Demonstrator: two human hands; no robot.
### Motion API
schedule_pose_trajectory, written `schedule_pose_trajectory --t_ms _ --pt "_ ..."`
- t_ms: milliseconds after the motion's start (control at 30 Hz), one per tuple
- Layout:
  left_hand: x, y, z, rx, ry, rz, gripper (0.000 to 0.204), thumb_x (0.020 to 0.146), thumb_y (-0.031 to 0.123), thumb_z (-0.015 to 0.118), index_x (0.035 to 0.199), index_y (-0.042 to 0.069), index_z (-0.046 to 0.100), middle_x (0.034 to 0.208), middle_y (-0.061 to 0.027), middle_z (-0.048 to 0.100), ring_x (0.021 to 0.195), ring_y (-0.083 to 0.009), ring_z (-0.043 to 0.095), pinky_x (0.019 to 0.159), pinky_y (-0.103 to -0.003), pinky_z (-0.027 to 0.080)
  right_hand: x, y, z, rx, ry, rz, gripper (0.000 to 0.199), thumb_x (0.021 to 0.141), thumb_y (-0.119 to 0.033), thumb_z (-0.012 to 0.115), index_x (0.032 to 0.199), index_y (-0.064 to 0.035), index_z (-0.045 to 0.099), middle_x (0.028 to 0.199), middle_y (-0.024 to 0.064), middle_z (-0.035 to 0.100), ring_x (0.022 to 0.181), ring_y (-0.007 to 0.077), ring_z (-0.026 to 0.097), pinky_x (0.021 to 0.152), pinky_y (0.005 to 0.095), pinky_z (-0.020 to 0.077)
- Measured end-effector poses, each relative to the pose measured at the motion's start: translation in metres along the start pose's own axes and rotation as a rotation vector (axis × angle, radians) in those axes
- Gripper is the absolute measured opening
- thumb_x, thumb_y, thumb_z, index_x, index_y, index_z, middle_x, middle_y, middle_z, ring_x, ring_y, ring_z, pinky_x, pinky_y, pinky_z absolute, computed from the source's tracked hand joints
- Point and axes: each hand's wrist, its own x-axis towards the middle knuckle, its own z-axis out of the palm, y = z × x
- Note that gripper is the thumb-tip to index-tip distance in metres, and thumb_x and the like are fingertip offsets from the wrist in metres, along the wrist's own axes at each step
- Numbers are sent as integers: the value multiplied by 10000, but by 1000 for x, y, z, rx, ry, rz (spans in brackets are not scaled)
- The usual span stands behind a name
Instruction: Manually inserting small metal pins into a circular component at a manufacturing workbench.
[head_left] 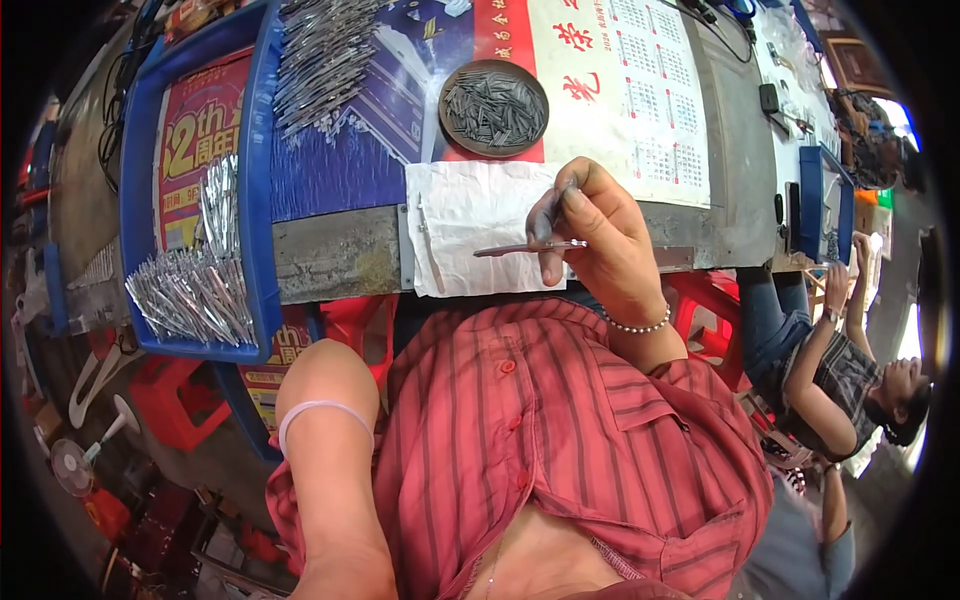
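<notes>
My right hand (590, 220), its fingertips blackened and a beaded bracelet at the wrist, is closed in a pinch on a slender metal strip (510, 249). The strip is dark and flat at its left end and brighter at the right. It is held above a creased white paper sheet (470, 190) at the table's near edge. On the sheet's left part lies another thin strip (429, 245). Just beyond the paper stands a round brown bowl (445, 115) full of short dark-grey slivers (497, 108). My left arm (330, 450) is bent, with its hand out of the picture.
A blue tray (262, 200) at the left holds heaps of thin silvery pieces (195, 295). More such pieces (320, 65) lie beyond it on printed sheets. Red stools (180, 395) stand below the table. At right, another person (830, 370) works beside a smaller blue tray (812, 200).
</notes>
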Motion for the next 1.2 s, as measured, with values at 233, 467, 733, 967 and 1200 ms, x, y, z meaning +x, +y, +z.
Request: schedule_pose_trajectory --t_ms 233,467,733,967,1200 --pt "3 1 -4 -109 -7 82 329 874 110 528 1188 27 469 1201 -44 465 1086 -140 481 749 -261 435 -1 2 3 -3 -30 1 154 993 -208 422 1014 -55 423 783 152 590 534 155 554 491 224 450" --pt "-56 14 -29 45 -110 -494 291 830 153 596 1108 103 529 1027 -28 577 942 -152 543 702 -291 423 -1 0 7 24 1 12 138 991 -200 420 1011 -63 427 797 146 587 529 150 553 465 211 460" --pt "-161 -2 -53 249 -681 -1471 338 817 -42 601 1147 -13 531 978 -164 616 888 -264 642 757 -326 495 -1 -4 -4 116 -105 30 146 992 -200 437 1010 -57 454 825 104 607 578 143 568 522 242 486" --pt "-159 4 -64 272 -693 -1646 225 913 20 524 1130 -27 561 890 -83 642 713 -90 589 650 -222 480 -1 4 -3 -92 138 -180 119 979 -161 468 991 -42 460 853 57 549 609 84 500 528 204 447" --pt "-163 16 -59 167 -479 -1771 178 925 39 517 1088 -11 565 799 -69 639 643 -101 591 602 -243 483 -7 7 0 -31 24 -101 140 979 -178 478 959 -40 458 739 45 541 529 67 453 480 191 384"
